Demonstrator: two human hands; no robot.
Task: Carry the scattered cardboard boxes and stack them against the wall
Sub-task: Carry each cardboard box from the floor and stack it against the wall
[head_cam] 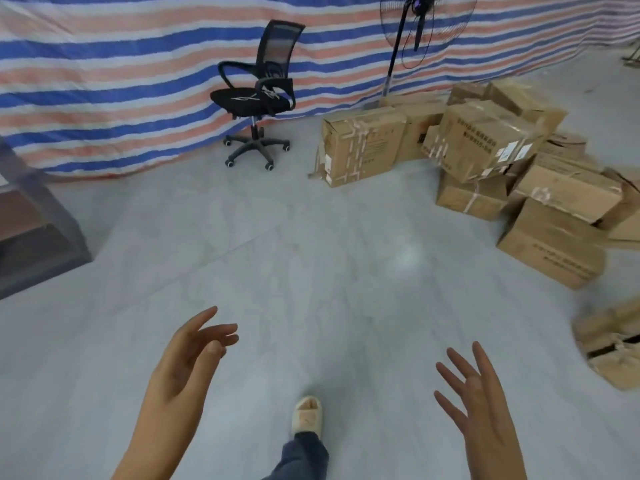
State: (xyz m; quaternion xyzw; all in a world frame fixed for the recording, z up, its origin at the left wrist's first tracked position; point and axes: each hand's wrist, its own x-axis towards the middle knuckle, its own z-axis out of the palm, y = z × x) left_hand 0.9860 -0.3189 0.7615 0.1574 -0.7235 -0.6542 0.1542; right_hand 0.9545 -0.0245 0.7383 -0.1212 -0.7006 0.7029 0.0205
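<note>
Grey floor (277,237) meets striped tarp wall (121,81), cardboard boxes (485,143) piled beside it.

In the right half of the frame lies a heap of cardboard boxes (485,143); about ten can be counted, but the exact number cannot be told because some are hidden behind others. One more crushed box (613,348) lies apart at the right edge. There is one office chair (258,95) in the upper middle and one standing fan (415,26) at the top. Two bare hands, the left hand (183,362) and the right hand (478,403), and one slippered foot (306,414) appear at the bottom.
</note>
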